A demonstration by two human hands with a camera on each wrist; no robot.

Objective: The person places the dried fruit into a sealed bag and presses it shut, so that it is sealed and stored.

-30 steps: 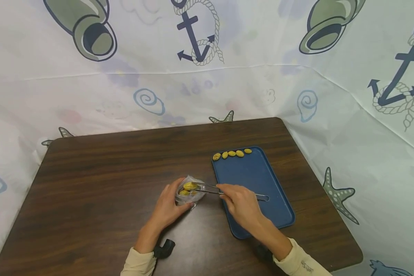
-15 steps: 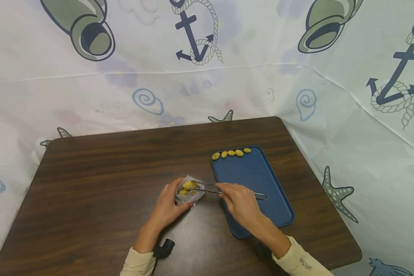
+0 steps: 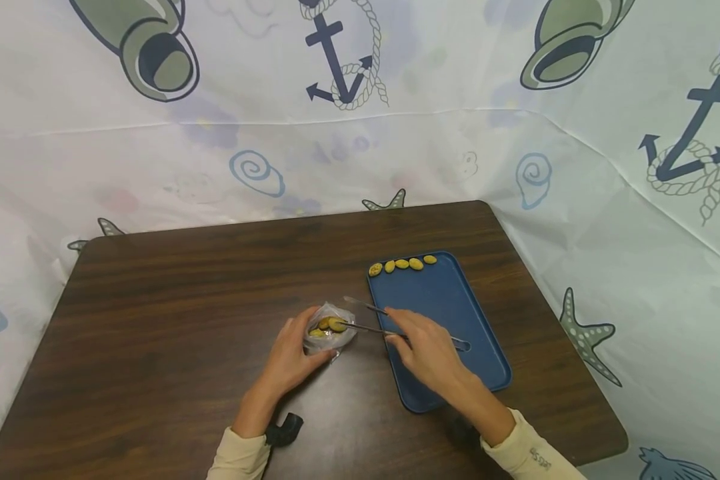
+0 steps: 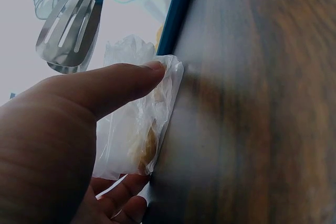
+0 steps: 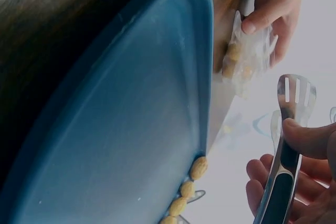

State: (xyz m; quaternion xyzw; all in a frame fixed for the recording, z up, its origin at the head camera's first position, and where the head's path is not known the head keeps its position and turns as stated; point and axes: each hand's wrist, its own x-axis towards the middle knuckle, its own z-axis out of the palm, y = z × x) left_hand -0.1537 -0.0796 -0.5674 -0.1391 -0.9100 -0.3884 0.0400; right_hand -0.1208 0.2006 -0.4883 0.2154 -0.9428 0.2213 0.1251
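Observation:
My left hand (image 3: 289, 357) holds a clear plastic bag (image 3: 339, 345) by its sides, thumb and fingers around it, on the table. Inside the open bag lie a few small yellow-brown oval pieces (image 3: 336, 325), perhaps nuts or dried fruit. My right hand (image 3: 429, 350) grips metal tongs (image 3: 369, 328) over the tray's left side, their arms spread apart. One tip is over the bag's opening, the other behind it. The left wrist view shows slotted tong heads (image 4: 71, 24) above the bag; in the right wrist view nothing shows between them (image 5: 296, 98).
A blue tray (image 3: 438, 307) lies on the brown table (image 3: 174, 320), right of the bag. Several yellow-brown pieces (image 3: 402, 264) stand in a row along its far edge. A patterned white sheet (image 3: 444, 147) hangs behind the table.
The tongs' arms have spread apart, one tip lifting away behind the bag. The yellow-brown piece between them now lies among the others in the bag. My left hand has barely moved.

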